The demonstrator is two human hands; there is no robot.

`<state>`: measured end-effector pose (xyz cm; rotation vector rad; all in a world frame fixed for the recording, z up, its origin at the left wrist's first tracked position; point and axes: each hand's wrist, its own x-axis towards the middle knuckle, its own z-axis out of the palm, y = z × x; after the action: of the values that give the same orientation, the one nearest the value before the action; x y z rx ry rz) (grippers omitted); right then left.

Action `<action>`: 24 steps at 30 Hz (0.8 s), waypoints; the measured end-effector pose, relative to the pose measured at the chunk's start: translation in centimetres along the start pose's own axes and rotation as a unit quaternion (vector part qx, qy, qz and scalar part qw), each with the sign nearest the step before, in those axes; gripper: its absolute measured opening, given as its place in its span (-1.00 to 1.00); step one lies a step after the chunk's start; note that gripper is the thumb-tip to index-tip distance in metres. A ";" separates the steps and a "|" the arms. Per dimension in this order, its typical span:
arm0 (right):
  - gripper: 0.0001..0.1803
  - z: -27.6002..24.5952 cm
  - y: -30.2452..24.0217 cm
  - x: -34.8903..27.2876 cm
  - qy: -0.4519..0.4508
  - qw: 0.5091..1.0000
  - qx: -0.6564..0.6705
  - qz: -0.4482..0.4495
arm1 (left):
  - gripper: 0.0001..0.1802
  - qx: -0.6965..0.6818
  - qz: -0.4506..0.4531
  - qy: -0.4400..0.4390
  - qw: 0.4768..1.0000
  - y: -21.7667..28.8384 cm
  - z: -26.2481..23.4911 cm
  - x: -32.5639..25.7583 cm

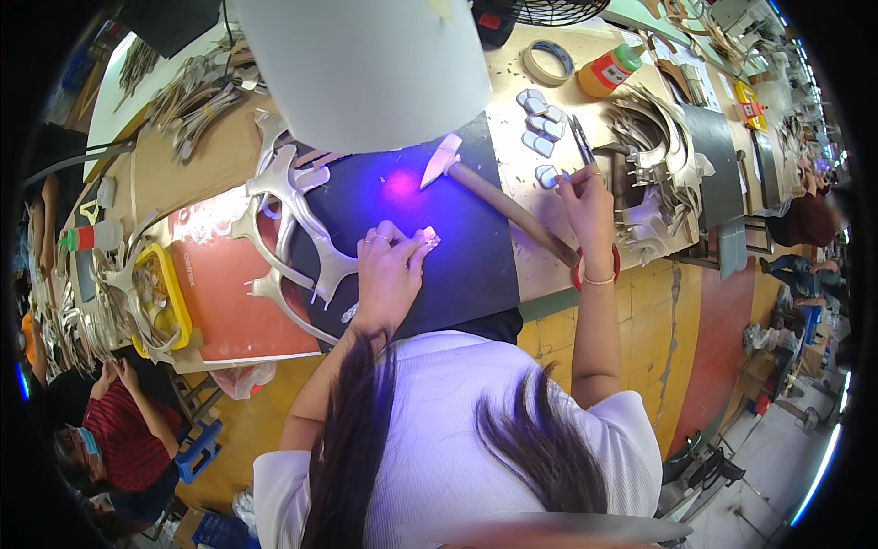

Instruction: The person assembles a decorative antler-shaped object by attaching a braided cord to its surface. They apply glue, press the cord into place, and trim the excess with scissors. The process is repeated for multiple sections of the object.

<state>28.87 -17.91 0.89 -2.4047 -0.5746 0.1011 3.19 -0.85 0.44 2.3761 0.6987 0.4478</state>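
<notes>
My left hand (388, 274) is over the dark work mat (462, 261), thumb and fingers pinched on a small pale piece (429, 239) lit by violet light. My right hand (586, 203) is bent with its fingertips together, close to a small white pad with a blue edge (546, 176). A slim dark tool (580, 139) lies at its knuckles; whether the fingers grip the tool or the pad is unclear. Between my hands a hammer (501, 203) lies slanted, head away from me. Silver strap pieces (291, 206) lie left of my left hand.
A white lamp housing (366, 73) hangs over the mat. Several similar pads (540, 122), a tape roll (549, 62) and a green-capped bottle (609, 71) stand beyond. Red-handled scissors (615, 265) lie by my right forearm. Straps (654, 156) pile at right; another person (128, 421) sits at left.
</notes>
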 end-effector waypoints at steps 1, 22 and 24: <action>-0.74 -0.3 -0.1 0.1 0.003 0.999 0.034 0.006 | -0.80 -0.002 0.002 0.002 1.000 0.0 0.0 0.0; -0.84 4.4 -10.1 -1.6 -0.421 0.841 0.063 -0.334 | -0.86 -0.012 -0.018 0.018 1.000 0.0 0.1 -0.1; -0.84 4.4 -10.3 -1.5 -0.418 0.834 0.054 -0.356 | -0.86 -0.012 -0.019 0.016 1.000 0.0 0.2 -0.1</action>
<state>22.69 -8.83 3.72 -1.7860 -1.7602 0.8502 3.20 -0.97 0.32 2.3336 0.7469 0.4767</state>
